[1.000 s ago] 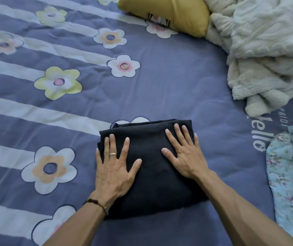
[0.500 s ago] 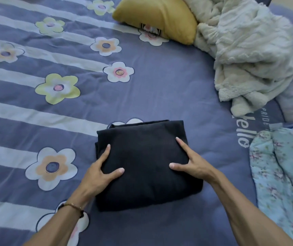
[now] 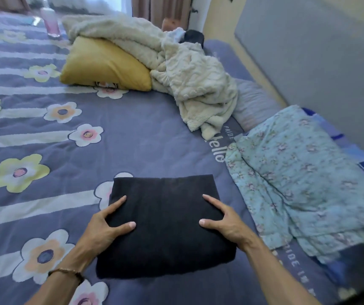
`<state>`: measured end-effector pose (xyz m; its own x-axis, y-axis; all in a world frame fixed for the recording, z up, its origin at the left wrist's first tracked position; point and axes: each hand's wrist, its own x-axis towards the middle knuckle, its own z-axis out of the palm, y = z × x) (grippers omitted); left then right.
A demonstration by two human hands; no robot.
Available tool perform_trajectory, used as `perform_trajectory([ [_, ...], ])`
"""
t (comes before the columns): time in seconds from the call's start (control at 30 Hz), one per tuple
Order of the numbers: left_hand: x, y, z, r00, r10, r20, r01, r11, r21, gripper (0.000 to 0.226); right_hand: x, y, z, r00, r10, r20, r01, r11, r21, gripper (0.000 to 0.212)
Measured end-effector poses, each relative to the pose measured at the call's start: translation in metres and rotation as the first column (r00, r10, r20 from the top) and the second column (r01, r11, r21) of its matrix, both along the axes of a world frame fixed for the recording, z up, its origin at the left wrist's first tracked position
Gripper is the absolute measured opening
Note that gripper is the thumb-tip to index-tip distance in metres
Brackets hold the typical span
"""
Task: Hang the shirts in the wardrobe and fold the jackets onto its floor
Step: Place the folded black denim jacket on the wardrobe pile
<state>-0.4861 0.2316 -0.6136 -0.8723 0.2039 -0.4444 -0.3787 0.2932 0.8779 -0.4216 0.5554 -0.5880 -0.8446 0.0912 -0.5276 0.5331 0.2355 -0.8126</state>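
Since 0.5 s ago: view tilted up; both hands keep gripping the folded jacket [image 3: 165, 225], left hand [image 3: 104, 225] at 9 o'clock, right hand [image 3: 227, 223] at 3 o'clock. Jacket: black, matte knit, rectangular; fluffy cream blanket [image 3: 185, 78] at 12 o'clock

And the hands are off the top now! A second ago both palms lay flat on the folded black jacket [image 3: 165, 225], fingers spread; now the left hand [image 3: 105, 227] grips the left edge and the right hand [image 3: 227, 221] grips the right edge, thumbs on top, index fingers laid along the sides, the other fingers out of sight. The view has swung up and away: the yellow pillow [image 3: 104, 64] and cream blanket [image 3: 176, 69] sit much lower in frame, and a pink bottle [image 3: 50, 23], curtains [image 3: 161, 7] and a grey wall panel [image 3: 322, 62] have come into sight.
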Motion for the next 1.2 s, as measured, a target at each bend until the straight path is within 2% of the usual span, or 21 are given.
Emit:
perform_trajectory([
  [0.07, 0.01, 0.009, 0.029, 0.993, -0.116, -0.037, 0.117, 0.993, 0.011, 0.075, 0.044, -0.002, 0.032, 0.993, -0.115, -0.013, 0.115, 0.993, 0.009, 0.073],
  [0.2, 0.036, 0.042, 0.084, 0.924, -0.361, -0.124, 0.365, 0.931, 0.008, 0.076, 0.143, -0.005, 0.083, 0.936, -0.344, -0.079, 0.348, 0.936, 0.051, 0.077],
  [0.37, 0.082, 0.113, 0.132, 0.758, -0.631, -0.164, 0.641, 0.768, 0.01, 0.077, 0.271, -0.004, 0.13, 0.776, -0.609, -0.167, 0.629, 0.768, 0.122, 0.087],
  [0.4, 0.105, 0.143, 0.145, 0.677, -0.711, -0.187, 0.726, 0.688, 0.01, 0.077, 0.316, -0.005, 0.148, 0.698, -0.69, -0.192, 0.715, 0.685, 0.137, 0.086],
  [0.43, 0.11, 0.147, 0.148, 0.666, -0.723, -0.184, 0.737, 0.676, 0.008, 0.078, 0.323, -0.005, 0.153, 0.691, -0.695, -0.199, 0.723, 0.675, 0.148, 0.085],
  [0.5, 0.147, 0.185, 0.164, 0.56, -0.803, -0.204, 0.823, 0.567, 0.026, 0.078, 0.382, -0.009, 0.174, 0.598, -0.77, -0.221, 0.801, 0.567, 0.193, 0.082],
  [0.6, 0.226, 0.24, 0.185, 0.362, -0.898, -0.249, 0.93, 0.365, 0.036, 0.078, 0.481, -0.027, 0.202, 0.4, -0.889, -0.223, 0.912, 0.362, 0.191, 0.083],
  [0.8, 0.376, 0.31, 0.22, 0.038, -0.948, -0.315, 0.999, 0.027, 0.039, 0.078, 0.629, -0.068, 0.236, 0.05, -0.97, -0.237, 0.983, 0.007, 0.181, 0.079],
  [0.87, 0.416, 0.334, 0.225, -0.06, -0.946, -0.319, 0.996, -0.079, 0.045, 0.081, 0.663, -0.075, 0.245, -0.041, -0.967, -0.25, 0.981, -0.086, 0.174, 0.076],
  [0.93, 0.461, 0.361, 0.228, -0.173, -0.934, -0.312, 0.982, -0.187, 0.016, 0.084, 0.699, -0.077, 0.249, -0.109, -0.958, -0.265, 0.972, -0.158, 0.172, 0.077],
  [1.03, 0.534, 0.409, 0.229, -0.297, -0.906, -0.3, 0.953, -0.303, -0.03, 0.088, 0.761, -0.065, 0.242, -0.205, -0.94, -0.271, 0.955, -0.253, 0.154, 0.078],
  [1.13, 0.609, 0.459, 0.227, -0.403, -0.856, -0.324, 0.913, -0.4, -0.079, 0.087, 0.821, -0.039, 0.232, -0.293, -0.916, -0.274, 0.929, -0.34, 0.145, 0.076],
  [1.2, 0.671, 0.502, 0.219, -0.447, -0.825, -0.347, 0.893, -0.434, -0.12, 0.088, 0.868, -0.01, 0.223, -0.342, -0.891, -0.299, 0.915, -0.388, 0.109, 0.07],
])
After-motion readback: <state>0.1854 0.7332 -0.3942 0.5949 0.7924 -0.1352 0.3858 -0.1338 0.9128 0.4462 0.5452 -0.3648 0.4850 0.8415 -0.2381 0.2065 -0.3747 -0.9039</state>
